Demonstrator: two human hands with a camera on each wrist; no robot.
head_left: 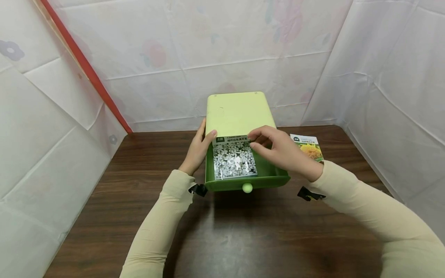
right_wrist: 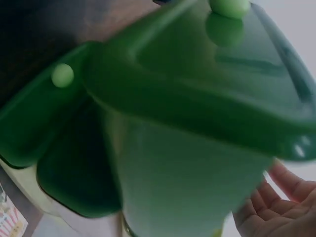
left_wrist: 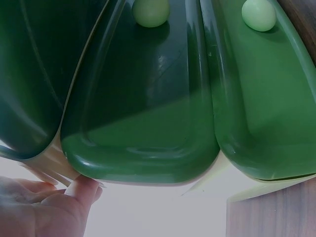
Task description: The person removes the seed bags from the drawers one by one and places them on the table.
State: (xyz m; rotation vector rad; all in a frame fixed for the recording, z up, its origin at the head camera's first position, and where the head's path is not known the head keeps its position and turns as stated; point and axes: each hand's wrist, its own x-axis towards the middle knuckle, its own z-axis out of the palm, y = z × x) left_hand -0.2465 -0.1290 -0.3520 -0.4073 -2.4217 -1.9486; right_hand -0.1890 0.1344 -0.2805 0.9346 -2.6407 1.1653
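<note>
A small cabinet with a pale green top stands on the table, its dark green top drawer pulled out. A seed packet printed with white flowers lies in the drawer, its upper edge along the cabinet's front edge. My left hand rests against the cabinet's left side, fingers extended, thumb at the top front edge close to the packet's corner. Above the drawer, my right hand has bent fingers at the packet's upper right corner, thumb and forefinger apart. In the right wrist view, the pulled-out drawer partly hides its fingers.
Another seed packet with a yellow flower lies on the table right of the cabinet, partly behind the right forearm. Lower drawers with round knobs are closed. White sheeting hangs behind and on both sides of the brown table.
</note>
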